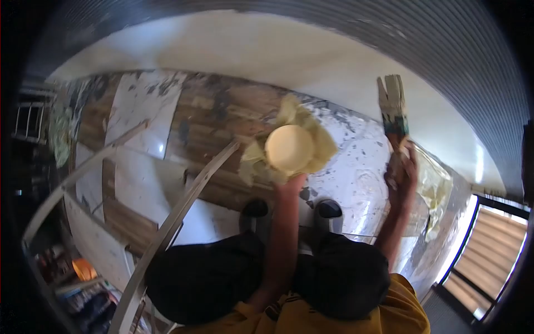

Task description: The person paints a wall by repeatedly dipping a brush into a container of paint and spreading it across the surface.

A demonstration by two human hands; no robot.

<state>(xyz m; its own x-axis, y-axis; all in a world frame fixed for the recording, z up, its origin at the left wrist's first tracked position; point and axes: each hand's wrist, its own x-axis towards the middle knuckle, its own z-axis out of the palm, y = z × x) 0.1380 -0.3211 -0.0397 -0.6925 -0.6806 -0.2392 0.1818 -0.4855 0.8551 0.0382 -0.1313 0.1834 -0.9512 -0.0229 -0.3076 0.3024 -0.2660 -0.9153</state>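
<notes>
My left hand (296,181) is closed beneath a round container of pale cream paint (290,148), with a crumpled yellowish sheet (319,139) spread around its rim. Most of that hand is hidden by the container and sheet. Off to the right, my right hand (401,167) grips the handle of a paintbrush (394,106). The brush points up and away from me, its bristles coated in pale paint and in front of the cream wall (356,72). Whether the bristles touch the wall I cannot tell.
A metal frame (186,206) slants along my left side. Paint-spotted wood and white tiles (347,161) lie below, beside my shoes (329,209). An orange object (84,269) is at the lower left. Ridged grey panels (445,50) curve above, and a framed opening (489,253) stands at the right.
</notes>
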